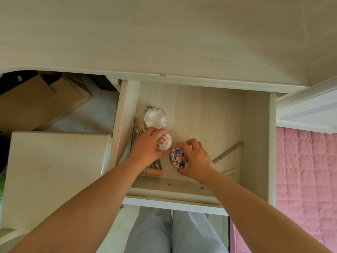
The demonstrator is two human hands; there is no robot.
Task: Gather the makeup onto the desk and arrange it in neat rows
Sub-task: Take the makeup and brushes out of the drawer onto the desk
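Both hands are inside the open drawer (255, 136) under the desk top (164, 33). My left hand (145, 148) grips a round white compact with red flowers (164, 142). My right hand (197, 159) grips a round compact with a blue and gold pattern (177, 157), tilted on edge. A round white jar with a metal rim (155, 117) lies just beyond my left hand. Small brushes (140, 129) and grey pencils (135, 130) lie along the drawer's left wall, partly hidden by my left hand. A peach tube (155, 172) lies near the drawer's front.
A grey pen (228, 152) lies diagonally at the drawer's right, with a pale stick (228, 171) below it. A pale stool (54, 176) stands at the left, cardboard boxes (36, 105) under the desk. A pink quilt (306, 179) is at the right. My legs (173, 232) are below the drawer.
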